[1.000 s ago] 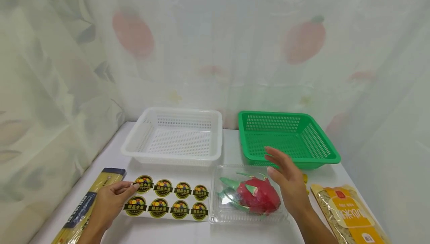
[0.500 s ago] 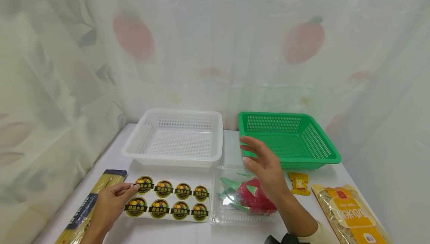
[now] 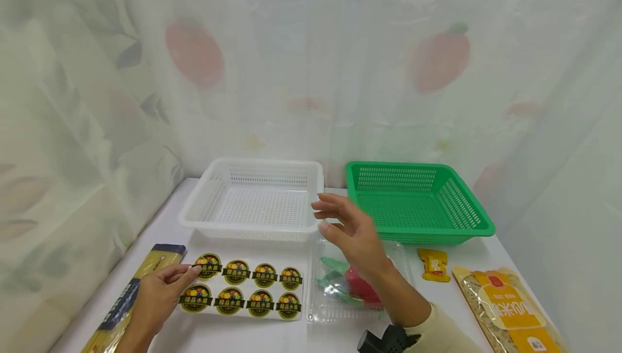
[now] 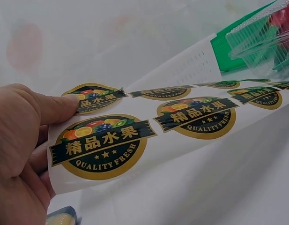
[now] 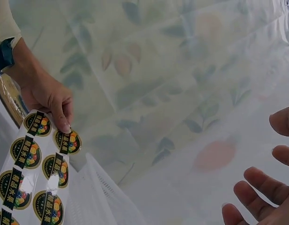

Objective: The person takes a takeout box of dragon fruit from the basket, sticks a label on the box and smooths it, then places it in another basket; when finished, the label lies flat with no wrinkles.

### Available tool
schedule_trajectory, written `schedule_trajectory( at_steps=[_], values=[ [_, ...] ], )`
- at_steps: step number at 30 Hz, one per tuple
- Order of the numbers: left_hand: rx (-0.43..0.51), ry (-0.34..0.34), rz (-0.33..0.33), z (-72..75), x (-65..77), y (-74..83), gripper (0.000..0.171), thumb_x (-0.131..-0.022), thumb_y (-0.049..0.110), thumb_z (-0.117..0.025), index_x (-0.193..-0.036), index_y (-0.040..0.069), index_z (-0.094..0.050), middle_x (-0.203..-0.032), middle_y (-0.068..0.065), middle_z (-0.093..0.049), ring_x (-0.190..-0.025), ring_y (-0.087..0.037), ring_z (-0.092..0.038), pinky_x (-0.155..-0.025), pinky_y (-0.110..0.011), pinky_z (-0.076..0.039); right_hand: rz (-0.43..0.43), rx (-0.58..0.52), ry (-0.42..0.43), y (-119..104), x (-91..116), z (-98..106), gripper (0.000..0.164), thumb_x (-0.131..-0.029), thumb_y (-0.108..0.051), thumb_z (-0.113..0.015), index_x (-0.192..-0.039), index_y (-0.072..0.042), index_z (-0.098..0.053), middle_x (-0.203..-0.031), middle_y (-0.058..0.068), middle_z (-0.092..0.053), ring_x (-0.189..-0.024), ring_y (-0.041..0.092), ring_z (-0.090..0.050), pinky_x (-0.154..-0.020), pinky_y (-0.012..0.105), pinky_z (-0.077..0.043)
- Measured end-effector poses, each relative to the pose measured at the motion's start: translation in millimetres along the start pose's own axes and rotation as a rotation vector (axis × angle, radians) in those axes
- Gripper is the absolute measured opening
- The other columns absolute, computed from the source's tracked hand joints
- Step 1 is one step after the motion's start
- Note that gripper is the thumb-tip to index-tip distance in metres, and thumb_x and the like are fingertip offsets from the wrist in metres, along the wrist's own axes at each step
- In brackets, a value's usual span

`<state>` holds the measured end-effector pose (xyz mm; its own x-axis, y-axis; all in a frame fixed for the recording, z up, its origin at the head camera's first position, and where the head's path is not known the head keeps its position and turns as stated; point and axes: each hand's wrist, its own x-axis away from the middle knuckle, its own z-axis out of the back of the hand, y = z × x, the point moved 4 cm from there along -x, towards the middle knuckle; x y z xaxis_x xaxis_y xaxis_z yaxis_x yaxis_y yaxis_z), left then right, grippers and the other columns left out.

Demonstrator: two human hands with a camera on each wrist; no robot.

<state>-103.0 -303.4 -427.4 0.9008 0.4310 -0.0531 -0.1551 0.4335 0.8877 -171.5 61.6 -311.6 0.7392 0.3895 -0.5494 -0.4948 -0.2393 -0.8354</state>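
Observation:
My left hand (image 3: 157, 296) pinches the left edge of a white sticker sheet (image 3: 194, 319), thumb on top near the upper corner. Two rows of round black-and-gold fruit labels cover the sheet, and the left wrist view shows it held up at a slant. My right hand (image 3: 352, 237) hovers with fingers apart and holds nothing; in the right wrist view its fingers (image 5: 256, 187) are spread. Below it lies a clear plastic clamshell box (image 3: 316, 310) with a red dragon fruit (image 3: 360, 288) with green leaf tips inside, partly hidden by my hand and forearm.
A white basket (image 3: 250, 229) and a green basket (image 3: 432, 233) stand along the back, before a curtain. A pack of noodles (image 3: 131, 288) lies at the left. A small yellow packet (image 3: 434, 265) and a larger orange-labelled bag (image 3: 507, 307) lie at the right.
My right hand has moved left, from the clamshell box's right side to over it, and the small yellow packet has come into view. My left hand has stayed on the sheet.

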Motion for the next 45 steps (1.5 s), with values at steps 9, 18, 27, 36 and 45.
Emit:
schedule_trajectory(
  at_steps=[9, 18, 27, 36, 45],
  values=[
    [-0.013, 0.019, -0.043, 0.8, 0.2, 2.5, 0.044, -0.084, 0.030, -0.077, -0.103, -0.009, -0.069, -0.085, -0.012, -0.072, -0.071, -0.008, -0.066, -0.058, -0.023, -0.050, -0.055, -0.017, -0.050, 6, -14, -23, 0.042, -0.093, -0.009, -0.063, -0.133, -0.007, -0.053, -0.118, 0.011, -0.061, -0.110, 0.034, -0.055, -0.088, 0.040, -0.048],
    [-0.036, 0.028, -0.035, 1.6, 2.6, 5.8, 0.042, -0.084, 0.032, -0.077, -0.101, -0.007, -0.070, -0.085, -0.011, -0.072, -0.070, -0.007, -0.066, -0.058, -0.023, -0.050, -0.084, -0.080, -0.075, 17, -26, -49, 0.040, -0.092, -0.010, -0.063, -0.131, -0.008, -0.056, -0.116, 0.013, -0.061, -0.107, 0.029, -0.056, -0.085, 0.037, -0.048],
    [-0.041, 0.040, -0.041, -0.1, 3.0, 8.5, 0.039, -0.085, 0.030, -0.076, -0.098, -0.006, -0.070, -0.083, -0.011, -0.072, -0.069, -0.006, -0.066, -0.058, -0.022, -0.050, -0.089, -0.145, -0.093, 35, -33, -70, 0.037, -0.093, -0.007, -0.062, -0.130, -0.005, -0.057, -0.113, 0.018, -0.061, -0.103, 0.030, -0.057, -0.079, 0.031, -0.049],
    [-0.025, 0.046, -0.048, 0.2, 4.6, 4.5, 0.037, -0.084, 0.027, -0.077, -0.097, -0.006, -0.070, -0.082, -0.010, -0.072, -0.068, -0.008, -0.066, -0.056, -0.023, -0.051, -0.172, -0.138, -0.128, 59, -34, -94, 0.031, -0.094, -0.013, -0.063, -0.125, -0.010, -0.062, -0.109, 0.009, -0.064, -0.091, 0.015, -0.061, -0.069, 0.027, -0.049],
    [-0.029, 0.038, -0.055, -2.9, 3.4, 6.4, 0.038, -0.084, 0.029, -0.077, -0.099, -0.006, -0.070, -0.081, -0.010, -0.072, -0.067, -0.008, -0.066, -0.055, -0.024, -0.050, -0.233, -0.099, -0.127, 80, -33, -109, 0.029, -0.094, -0.015, -0.064, -0.122, -0.011, -0.064, -0.105, 0.000, -0.064, -0.087, 0.011, -0.062, -0.068, 0.031, -0.052]
  ],
)
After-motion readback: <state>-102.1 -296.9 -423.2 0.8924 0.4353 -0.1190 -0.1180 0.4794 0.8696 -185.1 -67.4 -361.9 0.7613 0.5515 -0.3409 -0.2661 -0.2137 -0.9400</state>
